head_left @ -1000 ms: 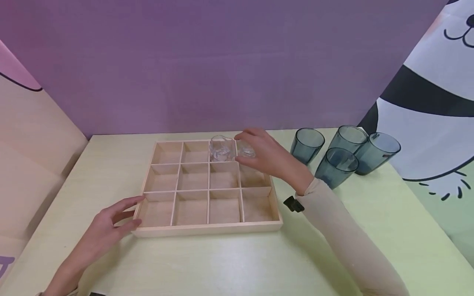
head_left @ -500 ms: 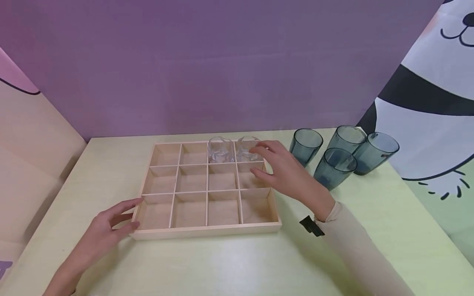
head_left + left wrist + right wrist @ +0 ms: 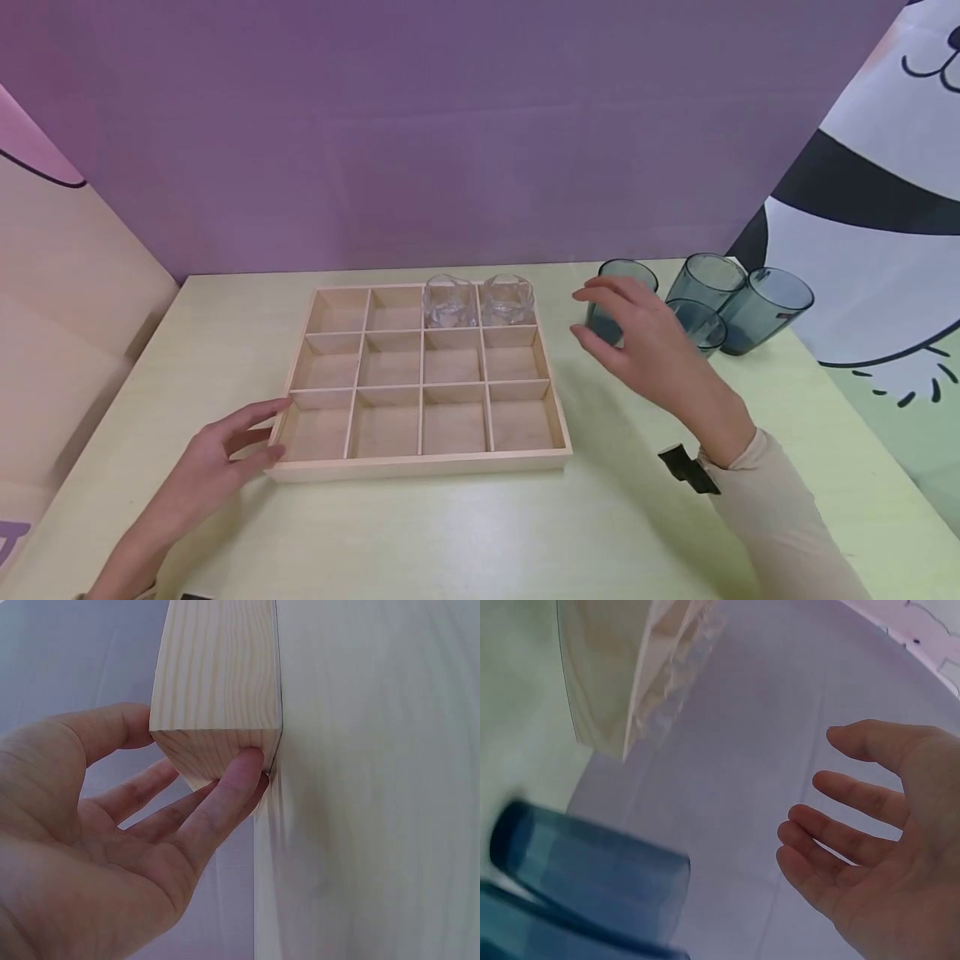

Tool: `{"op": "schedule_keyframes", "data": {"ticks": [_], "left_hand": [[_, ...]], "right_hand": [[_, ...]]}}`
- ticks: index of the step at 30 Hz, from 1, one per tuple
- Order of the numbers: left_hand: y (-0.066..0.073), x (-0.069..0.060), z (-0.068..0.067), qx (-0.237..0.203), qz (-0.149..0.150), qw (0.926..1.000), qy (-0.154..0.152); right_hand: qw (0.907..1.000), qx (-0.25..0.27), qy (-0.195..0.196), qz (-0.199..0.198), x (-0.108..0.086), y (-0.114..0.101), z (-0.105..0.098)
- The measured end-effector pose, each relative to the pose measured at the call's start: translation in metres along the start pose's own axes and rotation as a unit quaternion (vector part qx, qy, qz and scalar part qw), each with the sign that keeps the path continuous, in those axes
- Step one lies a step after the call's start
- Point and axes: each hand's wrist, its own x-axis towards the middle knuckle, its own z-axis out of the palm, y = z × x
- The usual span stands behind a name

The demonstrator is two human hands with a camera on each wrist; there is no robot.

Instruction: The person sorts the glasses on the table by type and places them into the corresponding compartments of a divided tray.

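My left hand (image 3: 213, 454) touches the left side of a pale wooden divided tray (image 3: 420, 465). In the left wrist view its fingers (image 3: 232, 784) are spread against the outer end of the tray near one corner. Two clear small glasses (image 3: 450, 304) stand side by side in the back row, in the two rightmost compartments. My right hand (image 3: 652, 350) hovers right of the tray, thumb and fingers parted around nothing. Behind it a blue-grey glass tumbler (image 3: 606, 321) is partly hidden. In the right wrist view the hand's palm (image 3: 900, 862) holds nothing.
Three more blue-grey tumblers (image 3: 768, 304) stand close together at the table's right rear; my hand partly covers the front one (image 3: 701, 321). A purple backdrop (image 3: 450, 167) rises behind the table (image 3: 480, 533). A panda-patterned hanging (image 3: 877, 192) lines the right side.
My right hand has let go of the right clear glass, leaving it in the back right compartment, and has moved right towards the tumblers. The left hand has stayed at the tray's side.
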Motion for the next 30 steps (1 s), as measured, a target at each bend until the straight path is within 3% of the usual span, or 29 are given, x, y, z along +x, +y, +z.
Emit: {"op": "schedule_keyframes", "data": {"ticks": [9, 19, 26, 30], "left_hand": [[-0.001, -0.001, 0.0, -0.002, -0.007, 1.0, 0.002], [-0.002, 0.002, -0.001, 0.001, 0.003, 1.0, 0.001], [-0.001, 0.001, -0.001, -0.008, 0.001, 1.0, 0.001], [0.0, 0.0, -0.002, -0.006, 0.0, 1.0, 0.003]], "right_hand": [[0.9946, -0.01, -0.033, 0.098, -0.008, 0.018, -0.031], [0.9851, -0.028, -0.06, 0.159, -0.02, 0.047, -0.052], [0.9755, -0.047, -0.1, 0.19, -0.025, 0.07, -0.052], [0.9655, -0.046, -0.145, 0.212, -0.024, 0.08, -0.046]]}}
